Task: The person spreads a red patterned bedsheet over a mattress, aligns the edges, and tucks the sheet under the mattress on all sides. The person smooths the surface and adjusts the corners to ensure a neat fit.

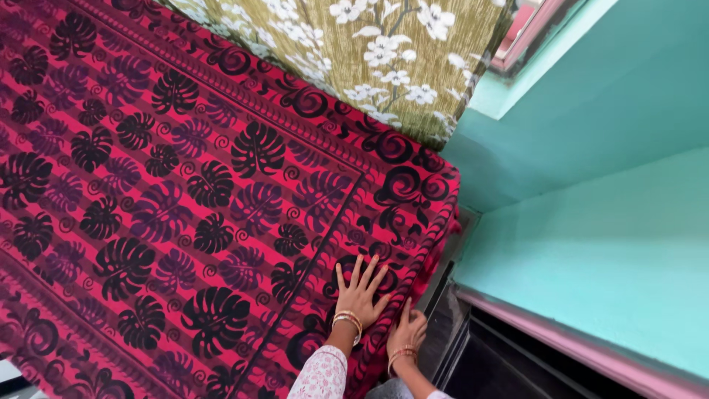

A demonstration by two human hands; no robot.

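Now: left hand [360, 292] flat, fingers spread on red bedsheet [185, 207] | right hand [408, 331] open, pressing sheet's edge

A bedroom in a home: a bed [413, 244] spread with a red bedsheet [185, 207] printed with black leaves fills the left, a floral curtain [369, 52] hangs at the far side, and turquoise painted walls [591, 222] close in on the right.
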